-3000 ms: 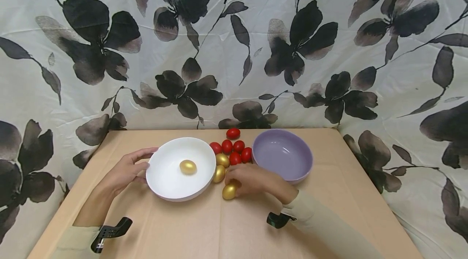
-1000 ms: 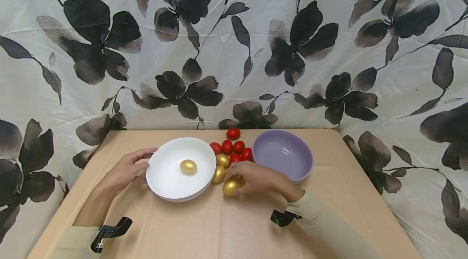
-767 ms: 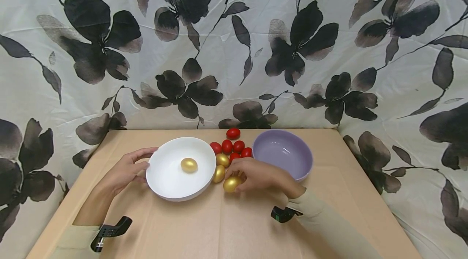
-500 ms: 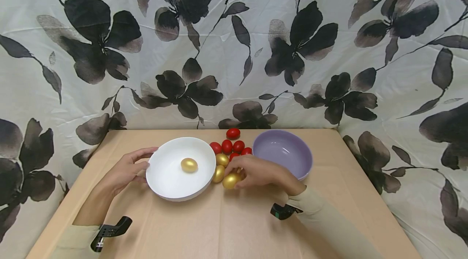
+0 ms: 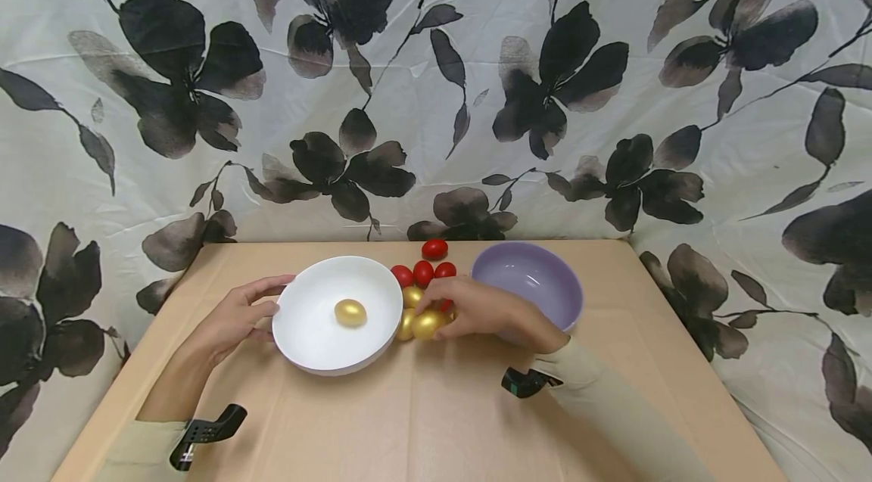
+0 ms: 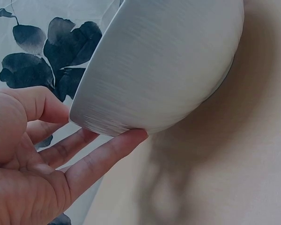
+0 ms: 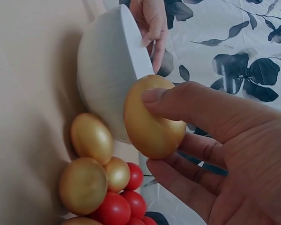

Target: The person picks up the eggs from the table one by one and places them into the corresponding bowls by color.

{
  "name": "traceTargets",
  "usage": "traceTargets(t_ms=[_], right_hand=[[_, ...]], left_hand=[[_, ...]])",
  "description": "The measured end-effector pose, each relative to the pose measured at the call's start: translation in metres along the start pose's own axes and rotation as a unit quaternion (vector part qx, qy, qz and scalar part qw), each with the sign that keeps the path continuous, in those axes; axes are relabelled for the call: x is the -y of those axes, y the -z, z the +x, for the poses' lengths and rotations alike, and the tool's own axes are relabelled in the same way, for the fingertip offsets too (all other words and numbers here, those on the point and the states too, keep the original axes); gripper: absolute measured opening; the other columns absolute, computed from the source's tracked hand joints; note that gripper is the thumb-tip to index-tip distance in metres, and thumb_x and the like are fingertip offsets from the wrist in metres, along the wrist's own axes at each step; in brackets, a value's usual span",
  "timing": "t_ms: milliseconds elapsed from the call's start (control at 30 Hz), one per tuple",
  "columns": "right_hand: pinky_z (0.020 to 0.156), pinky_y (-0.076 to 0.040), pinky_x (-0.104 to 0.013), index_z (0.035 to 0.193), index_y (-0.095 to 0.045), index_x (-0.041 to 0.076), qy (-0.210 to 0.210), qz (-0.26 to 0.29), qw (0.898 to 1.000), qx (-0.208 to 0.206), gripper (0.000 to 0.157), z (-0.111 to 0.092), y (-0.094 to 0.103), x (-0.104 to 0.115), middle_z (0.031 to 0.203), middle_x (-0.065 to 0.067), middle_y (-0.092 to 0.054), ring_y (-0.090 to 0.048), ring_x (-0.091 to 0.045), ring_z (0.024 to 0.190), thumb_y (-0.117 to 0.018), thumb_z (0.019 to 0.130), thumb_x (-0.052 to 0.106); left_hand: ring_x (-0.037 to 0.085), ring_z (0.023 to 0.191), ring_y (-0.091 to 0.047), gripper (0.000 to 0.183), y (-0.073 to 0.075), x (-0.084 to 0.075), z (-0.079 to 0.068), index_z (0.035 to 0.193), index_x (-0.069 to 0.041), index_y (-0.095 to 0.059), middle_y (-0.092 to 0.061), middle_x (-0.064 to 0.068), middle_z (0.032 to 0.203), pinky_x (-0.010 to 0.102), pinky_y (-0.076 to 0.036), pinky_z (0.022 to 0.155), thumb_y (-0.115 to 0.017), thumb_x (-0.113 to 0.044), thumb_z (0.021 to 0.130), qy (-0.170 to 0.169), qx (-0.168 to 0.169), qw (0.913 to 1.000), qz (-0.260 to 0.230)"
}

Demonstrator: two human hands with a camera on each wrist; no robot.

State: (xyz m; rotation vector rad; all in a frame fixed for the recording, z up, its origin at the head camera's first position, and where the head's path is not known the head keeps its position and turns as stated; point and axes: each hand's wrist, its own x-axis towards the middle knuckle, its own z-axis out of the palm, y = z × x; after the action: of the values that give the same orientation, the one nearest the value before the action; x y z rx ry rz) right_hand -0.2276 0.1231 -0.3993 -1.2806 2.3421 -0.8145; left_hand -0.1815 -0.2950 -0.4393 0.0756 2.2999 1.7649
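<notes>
My left hand [image 5: 238, 315] holds the white bowl [image 5: 303, 342] by its left rim. In the left wrist view, the thumb meets the rim and the other fingertips touch the outer wall. A golden egg [image 5: 350, 312] lies inside this bowl. To its right, my right hand [image 5: 477, 308] pinches another golden egg [image 7: 152, 122] between thumb and fingers. The right wrist view shows that egg raised near the bowl's rim, above several loose golden eggs [image 7: 91, 138]. Red eggs [image 5: 423, 272] cluster behind, some hidden by my right hand.
A purple bowl [image 5: 545, 281] stands right of the eggs, partly covered by my right hand. A floral cloth [image 5: 436, 88] hangs behind the light wood-coloured table [image 5: 368, 429]. Black devices [image 5: 524, 382] are strapped to both wrists.
My right hand has carried the pinched golden egg away from the table's front, towards the other eggs. It now covers more red eggs. My left hand and the white bowl stay put.
</notes>
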Motion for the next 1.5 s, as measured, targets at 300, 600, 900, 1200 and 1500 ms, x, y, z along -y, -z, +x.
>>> traceTargets(t_ms=[300, 600, 900, 1200, 1500], right_hand=[[0.09, -0.057, -0.026, 0.119, -0.071, 0.024, -0.012, 0.018, 1.0, -0.002, 0.038, 0.005, 0.008, 0.004, 0.115, 0.013, -0.065, -0.06, -0.009, 0.104, -0.084, 0.083, 0.017], [0.091, -0.058, -0.029, 0.121, -0.071, 0.022, 0.023, 0.036, 0.999, -0.015, 0.039, 0.016, 0.015, 0.003, 0.115, 0.012, -0.066, -0.061, -0.009, 0.106, -0.082, 0.085, 0.011], [0.092, -0.059, -0.034, 0.119, -0.071, 0.021, 0.02, 0.046, 0.999, -0.019, 0.036, 0.027, 0.019, 0.004, 0.113, 0.011, -0.066, -0.063, -0.009, 0.105, -0.083, 0.085, 0.015], [0.092, -0.056, -0.023, 0.118, -0.071, 0.02, 0.012, 0.055, 0.998, -0.01, 0.035, 0.041, 0.02, 0.006, 0.119, 0.007, -0.065, -0.063, -0.009, 0.107, -0.082, 0.086, 0.013], [0.095, -0.054, -0.022, 0.119, -0.071, 0.017, 0.034, 0.054, 0.998, -0.002, 0.036, 0.054, 0.019, 0.007, 0.117, 0.008, -0.068, -0.062, -0.007, 0.108, -0.081, 0.085, 0.011]], left_hand=[[0.03, 0.11, -0.061, 0.059, 0.0, 0.0, 0.0, 0.155, -0.001, -0.037, -0.039, 0.03, 0.15, 0.05, -0.063, 0.073, -0.05, 0.001, 0.097, 0.001, 0.002, 1.0, 0.004], [0.032, 0.111, -0.06, 0.06, 0.001, 0.0, 0.0, 0.155, -0.002, -0.037, -0.038, 0.03, 0.151, 0.05, -0.063, 0.072, -0.051, 0.0, 0.097, -0.003, 0.003, 1.0, 0.007], [0.03, 0.109, -0.061, 0.06, 0.0, 0.001, 0.001, 0.155, -0.002, -0.038, -0.04, 0.03, 0.149, 0.05, -0.063, 0.072, -0.052, 0.0, 0.097, -0.001, 0.003, 1.0, 0.009], [0.032, 0.111, -0.06, 0.06, 0.001, 0.0, -0.001, 0.155, -0.001, -0.037, -0.039, 0.03, 0.15, 0.05, -0.063, 0.072, -0.052, 0.0, 0.097, -0.002, 0.001, 0.9999, 0.012], [0.032, 0.112, -0.06, 0.059, 0.001, -0.001, 0.0, 0.155, -0.002, -0.037, -0.039, 0.03, 0.151, 0.048, -0.063, 0.072, -0.052, -0.001, 0.097, -0.001, 0.0, 0.9999, 0.015]])
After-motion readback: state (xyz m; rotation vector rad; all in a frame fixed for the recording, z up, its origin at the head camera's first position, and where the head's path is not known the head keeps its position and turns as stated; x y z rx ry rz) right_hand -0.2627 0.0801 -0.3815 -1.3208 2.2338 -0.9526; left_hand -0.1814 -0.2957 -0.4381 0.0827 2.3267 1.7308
